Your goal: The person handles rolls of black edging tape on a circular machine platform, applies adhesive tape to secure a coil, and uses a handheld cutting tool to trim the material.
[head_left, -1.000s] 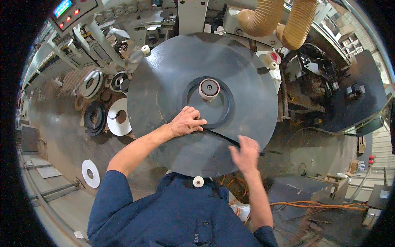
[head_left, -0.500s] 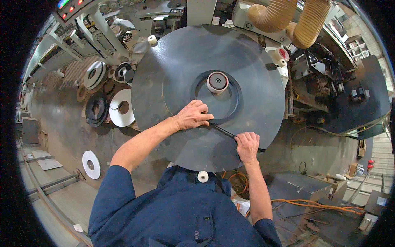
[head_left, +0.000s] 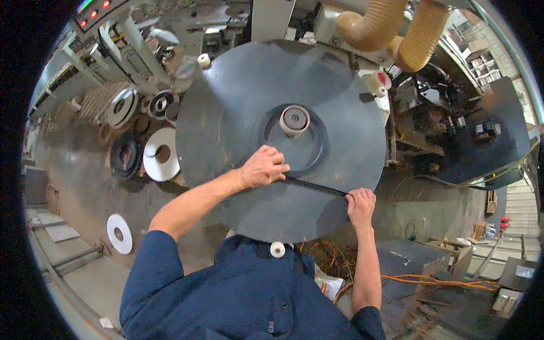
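A big round grey disc (head_left: 226,90) lies flat in front of me, with a pale-rimmed hub (head_left: 295,119) standing at its middle. Around the hub sits a ring-shaped coil of dark strip (head_left: 322,148). My left hand (head_left: 264,166) is closed at the coil's near side, its fingertips pinching the thin black strip (head_left: 317,186). From there the strip runs straight over the disc to the right. My right hand (head_left: 361,207) grips it at the disc's near right edge. Its tip is hidden in the fingers.
A white roller (head_left: 277,249) sits at the disc's front edge, against my waist. Black and white rings (head_left: 161,154) are stacked on the left, and a white ring (head_left: 119,233) lies on the floor. Tan hoses (head_left: 368,25) hang at the back right; orange cords (head_left: 436,280) run at the lower right.
My right hand has moved right and a little nearer to me, and a longer stretch of strip shows between the hands. The left hand stays near the coil. The whole view has shifted slightly.
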`<action>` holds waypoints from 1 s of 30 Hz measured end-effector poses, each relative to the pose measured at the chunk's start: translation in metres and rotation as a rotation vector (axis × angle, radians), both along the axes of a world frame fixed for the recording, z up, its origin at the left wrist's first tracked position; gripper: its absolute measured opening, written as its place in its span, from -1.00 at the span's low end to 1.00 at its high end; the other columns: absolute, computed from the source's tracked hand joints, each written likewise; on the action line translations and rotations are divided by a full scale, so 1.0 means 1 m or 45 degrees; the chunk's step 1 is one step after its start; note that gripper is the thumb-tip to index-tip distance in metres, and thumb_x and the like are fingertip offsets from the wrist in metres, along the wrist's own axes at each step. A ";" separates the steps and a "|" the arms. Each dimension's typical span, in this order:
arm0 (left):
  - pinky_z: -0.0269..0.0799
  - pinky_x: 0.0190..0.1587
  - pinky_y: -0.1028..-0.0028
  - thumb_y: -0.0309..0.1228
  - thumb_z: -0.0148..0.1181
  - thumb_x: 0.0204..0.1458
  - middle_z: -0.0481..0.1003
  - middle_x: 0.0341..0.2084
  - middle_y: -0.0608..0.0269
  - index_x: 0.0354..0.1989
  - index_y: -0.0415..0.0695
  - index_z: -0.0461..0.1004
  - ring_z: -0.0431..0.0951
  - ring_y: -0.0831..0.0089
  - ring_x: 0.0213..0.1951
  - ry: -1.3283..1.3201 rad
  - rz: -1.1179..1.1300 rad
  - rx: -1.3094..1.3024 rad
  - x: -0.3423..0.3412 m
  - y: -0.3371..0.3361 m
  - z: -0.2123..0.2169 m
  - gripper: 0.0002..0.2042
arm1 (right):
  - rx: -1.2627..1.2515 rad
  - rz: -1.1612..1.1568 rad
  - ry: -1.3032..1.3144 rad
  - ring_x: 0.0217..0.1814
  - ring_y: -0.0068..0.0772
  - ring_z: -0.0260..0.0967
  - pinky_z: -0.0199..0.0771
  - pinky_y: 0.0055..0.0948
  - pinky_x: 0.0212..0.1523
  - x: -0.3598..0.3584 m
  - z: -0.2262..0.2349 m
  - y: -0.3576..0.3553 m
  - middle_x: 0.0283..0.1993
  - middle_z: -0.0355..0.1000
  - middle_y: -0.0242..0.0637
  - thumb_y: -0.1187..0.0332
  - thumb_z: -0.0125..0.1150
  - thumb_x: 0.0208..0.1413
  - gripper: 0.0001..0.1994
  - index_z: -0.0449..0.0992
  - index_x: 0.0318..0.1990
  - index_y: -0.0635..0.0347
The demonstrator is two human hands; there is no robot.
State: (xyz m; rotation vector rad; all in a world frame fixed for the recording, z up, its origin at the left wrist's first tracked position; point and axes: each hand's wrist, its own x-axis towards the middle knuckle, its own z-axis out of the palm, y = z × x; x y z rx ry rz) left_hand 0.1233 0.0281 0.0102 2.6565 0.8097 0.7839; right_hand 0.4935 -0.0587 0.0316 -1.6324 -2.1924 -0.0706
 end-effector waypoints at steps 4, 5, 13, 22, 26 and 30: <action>0.25 -0.09 0.29 -0.23 0.35 -0.10 0.39 -0.37 0.32 -0.20 -0.01 0.51 0.40 0.29 -0.21 0.021 -0.009 -0.003 0.007 -0.002 0.001 -0.71 | -0.132 -0.056 -0.156 0.14 -0.07 0.27 0.16 -0.07 0.22 -0.013 0.012 0.004 0.04 0.40 -0.17 0.34 0.40 -0.11 -0.60 0.45 -0.08 0.17; 0.26 -0.09 0.29 -0.23 0.35 -0.10 0.41 -0.36 0.31 -0.20 -0.03 0.52 0.41 0.29 -0.20 0.007 0.015 -0.028 0.009 -0.003 0.001 -0.71 | -0.109 -0.081 -0.159 0.22 -0.02 0.22 0.12 -0.03 0.28 -0.023 0.018 0.005 0.13 0.33 -0.10 0.31 0.42 -0.13 -0.48 0.41 0.03 0.21; 0.26 -0.05 0.27 -0.25 0.35 -0.09 0.44 -0.33 0.32 -0.20 -0.04 0.54 0.42 0.28 -0.17 0.048 -0.034 -0.065 -0.002 0.004 0.000 -0.72 | -0.092 0.482 -0.198 0.36 -0.10 0.14 0.04 -0.06 0.41 -0.138 0.019 0.034 0.23 0.29 -0.21 0.27 0.33 -0.04 -0.44 0.38 0.17 0.17; 0.01 0.35 -0.04 -0.29 0.32 -0.12 0.46 -0.20 0.33 -0.09 -0.01 0.54 0.40 0.26 0.04 0.311 -0.062 0.154 -0.031 0.021 0.028 -0.65 | -0.127 0.508 0.073 -0.06 -0.15 0.30 0.31 -0.14 0.04 -0.162 -0.001 0.049 -0.22 0.33 -0.23 0.37 0.30 -0.07 -0.73 0.50 -0.16 0.18; 0.18 0.28 0.12 -0.37 0.28 -0.11 0.52 -0.24 0.24 -0.11 -0.10 0.53 0.47 0.22 -0.05 0.248 0.056 0.047 -0.011 -0.008 0.011 -0.68 | -0.032 0.458 0.024 -0.15 -0.14 0.30 0.31 -0.17 -0.09 -0.179 -0.010 0.045 -0.29 0.29 -0.22 0.35 0.29 -0.07 -0.73 0.48 -0.19 0.20; 0.26 0.17 0.15 -0.36 0.29 -0.07 0.53 -0.32 0.30 -0.22 -0.08 0.54 0.47 0.22 -0.12 0.132 -0.063 -0.085 -0.023 0.006 0.016 -0.78 | 0.057 0.698 0.191 -0.05 -0.16 0.36 0.31 -0.12 0.16 -0.143 -0.006 0.064 -0.18 0.39 -0.27 0.29 0.30 -0.03 -0.69 0.50 -0.11 0.14</action>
